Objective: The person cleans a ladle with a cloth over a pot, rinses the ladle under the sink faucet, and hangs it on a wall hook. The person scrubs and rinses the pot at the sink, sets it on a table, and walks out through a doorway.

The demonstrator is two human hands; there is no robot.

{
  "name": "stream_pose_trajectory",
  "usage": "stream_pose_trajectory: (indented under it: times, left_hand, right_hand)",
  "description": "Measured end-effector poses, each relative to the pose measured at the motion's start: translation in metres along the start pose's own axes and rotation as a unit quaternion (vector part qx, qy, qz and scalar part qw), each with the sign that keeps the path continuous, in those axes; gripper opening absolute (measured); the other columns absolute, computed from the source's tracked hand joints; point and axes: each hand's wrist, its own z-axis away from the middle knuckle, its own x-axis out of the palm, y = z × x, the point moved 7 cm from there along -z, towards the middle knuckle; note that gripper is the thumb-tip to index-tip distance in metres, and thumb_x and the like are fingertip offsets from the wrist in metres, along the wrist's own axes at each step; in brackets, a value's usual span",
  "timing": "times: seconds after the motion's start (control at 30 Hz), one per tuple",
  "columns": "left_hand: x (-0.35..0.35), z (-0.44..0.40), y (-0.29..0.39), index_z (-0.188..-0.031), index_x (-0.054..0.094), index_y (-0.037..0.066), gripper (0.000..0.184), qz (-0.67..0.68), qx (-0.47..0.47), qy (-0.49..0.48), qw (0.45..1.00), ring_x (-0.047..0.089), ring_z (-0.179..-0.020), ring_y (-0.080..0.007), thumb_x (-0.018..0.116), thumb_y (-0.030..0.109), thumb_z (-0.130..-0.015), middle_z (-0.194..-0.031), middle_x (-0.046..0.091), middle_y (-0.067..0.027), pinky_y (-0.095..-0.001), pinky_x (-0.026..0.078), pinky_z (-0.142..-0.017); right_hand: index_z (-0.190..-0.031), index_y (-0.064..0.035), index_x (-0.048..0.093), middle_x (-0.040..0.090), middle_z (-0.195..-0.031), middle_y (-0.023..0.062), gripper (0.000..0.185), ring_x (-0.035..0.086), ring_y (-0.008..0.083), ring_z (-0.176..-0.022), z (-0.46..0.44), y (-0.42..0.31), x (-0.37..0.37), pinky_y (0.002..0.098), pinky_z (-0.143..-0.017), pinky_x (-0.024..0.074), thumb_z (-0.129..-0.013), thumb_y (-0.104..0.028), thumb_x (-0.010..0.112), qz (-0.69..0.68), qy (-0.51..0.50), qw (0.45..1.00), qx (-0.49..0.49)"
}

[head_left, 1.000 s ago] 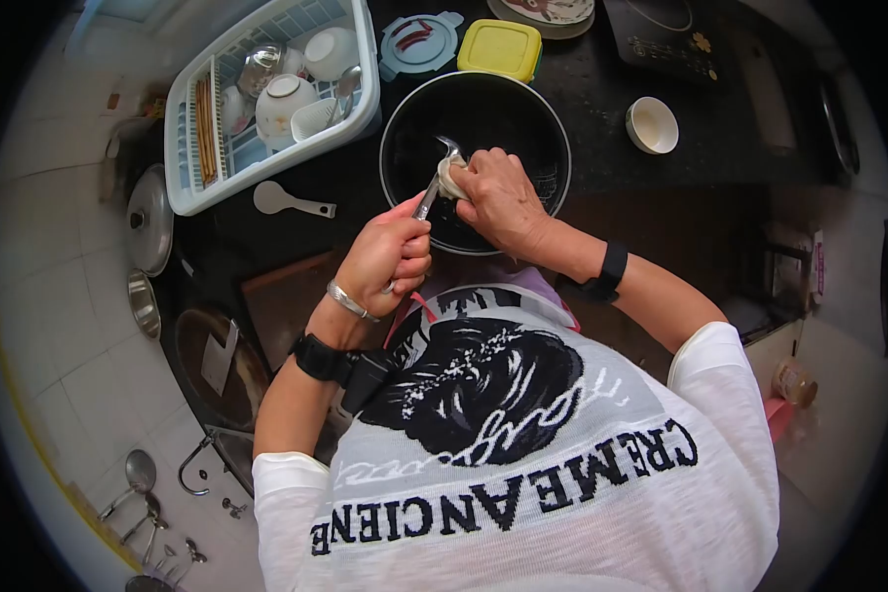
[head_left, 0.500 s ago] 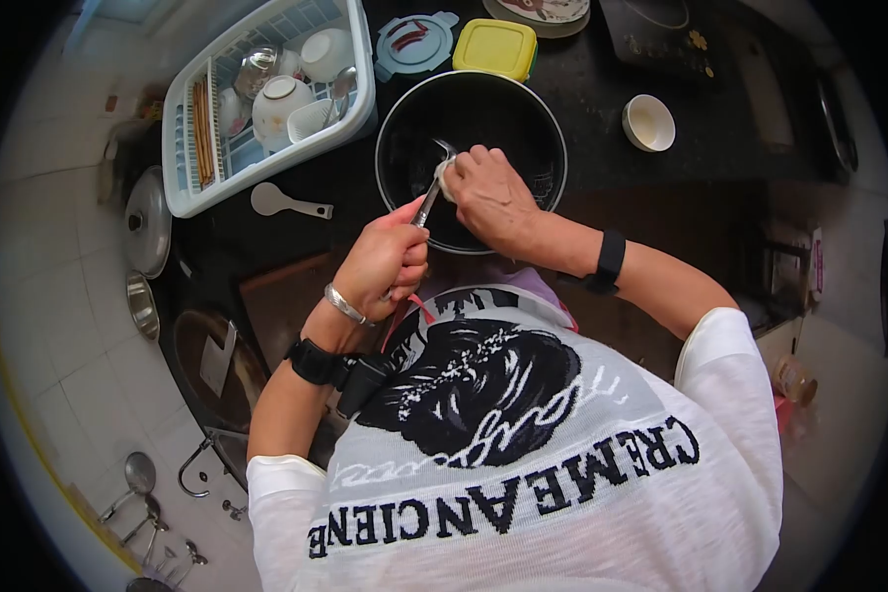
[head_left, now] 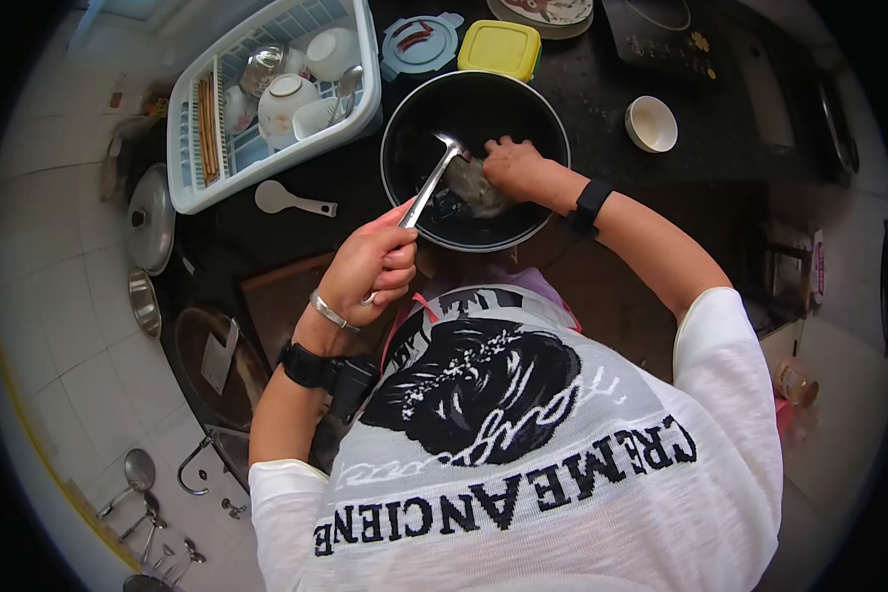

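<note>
My left hand (head_left: 373, 264) is wrapped around the handle of a metal ladle (head_left: 430, 189), whose curved head reaches over the black pot (head_left: 389, 178). Inside the pot, my right hand (head_left: 521, 170) has its fingers bent at the upper edge of a wet, greyish cloth (head_left: 476, 187). The cloth spreads below the ladle's head, toward the near side of the pot. My right fingertips are partly hidden, so their exact hold on it is hard to see.
Left of the pot are a dish rack (head_left: 178, 148) with bowls and chopsticks, and a white rice paddle (head_left: 284, 198). Behind it sit a yellow-lidded box (head_left: 499, 49) and a blue lid (head_left: 419, 59). A small white bowl (head_left: 651, 124) stands to the right.
The cloth, earlier bunched around the ladle in my right hand, has come off it and down into the pot. My right hand has moved right, away from the ladle.
</note>
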Motion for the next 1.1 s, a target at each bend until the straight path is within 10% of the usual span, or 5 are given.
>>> stream_pose_trajectory:
  times: [0.27, 0.43, 0.83, 1.07, 1.1]
  left_hand:
    - [-0.013, -0.005, -0.006, -0.140, 0.036, 0.014, 0.041, -0.008, 0.000, 0.029, 1.000, 0.022, -0.038, -0.0017, 0.039, 0.012, -0.099, -0.055, 0.027, 0.0074, -0.0163, 0.019, -0.030]
    - [0.020, 0.008, 0.001, -0.137, 0.040, 0.009, 0.038, -0.066, -0.004, 0.023, 0.998, 0.023, -0.037, -0.0019, 0.038, 0.013, -0.099, -0.054, 0.029, 0.0071, -0.0170, 0.020, -0.030]
    - [0.021, 0.013, 0.005, -0.135, 0.041, 0.000, 0.038, 0.034, -0.004, -0.057, 0.998, 0.026, -0.032, -0.0036, 0.032, 0.020, -0.104, -0.048, 0.031, 0.0043, -0.0174, 0.023, -0.030]
    - [-0.023, -0.001, 0.018, -0.125, 0.054, 0.004, 0.038, -0.367, -0.037, 0.010, 0.929, 0.046, -0.039, -0.0117, 0.044, 0.030, -0.100, -0.050, 0.047, -0.0012, -0.0244, 0.038, -0.040]
    - [-0.015, -0.002, 0.034, -0.126, 0.054, 0.008, 0.039, -0.576, 0.142, 0.046, 0.804, 0.053, -0.046, -0.0202, 0.046, 0.034, -0.098, -0.054, 0.053, -0.0063, -0.0303, 0.041, -0.043]
  right_hand:
    - [-0.086, 0.0018, 0.065, 0.065, -0.077, 0.0217, 0.027, 0.064, 0.0377, -0.080, 0.059, 0.011, -0.126, 0.0426, -0.072, 0.0510, -0.078, -0.023, 0.055, -0.483, 0.146, 0.855, 0.119]
    - [-0.118, -0.0069, 0.048, 0.044, -0.130, 0.0106, 0.044, 0.043, 0.0329, -0.122, 0.048, -0.040, -0.087, 0.0495, -0.088, 0.0420, -0.075, -0.006, 0.057, -0.247, 0.242, 0.937, -0.050]
    - [-0.107, -0.0086, 0.061, 0.065, -0.095, 0.0124, 0.028, 0.062, 0.0332, -0.091, 0.023, 0.011, -0.074, 0.0388, -0.078, 0.0501, -0.079, -0.003, 0.062, -0.428, 0.234, 0.872, -0.046]
    - [-0.105, -0.0100, 0.065, 0.066, -0.096, 0.0134, 0.029, 0.063, 0.0328, -0.093, 0.024, 0.010, -0.079, 0.0397, -0.080, 0.0501, -0.077, -0.007, 0.062, -0.310, 0.143, 0.939, -0.030]
    - [-0.104, -0.0103, 0.065, 0.067, -0.094, 0.0139, 0.028, 0.064, 0.0333, -0.090, 0.022, 0.008, -0.080, 0.0403, -0.078, 0.0506, -0.077, -0.007, 0.062, -0.268, 0.100, 0.958, -0.024]
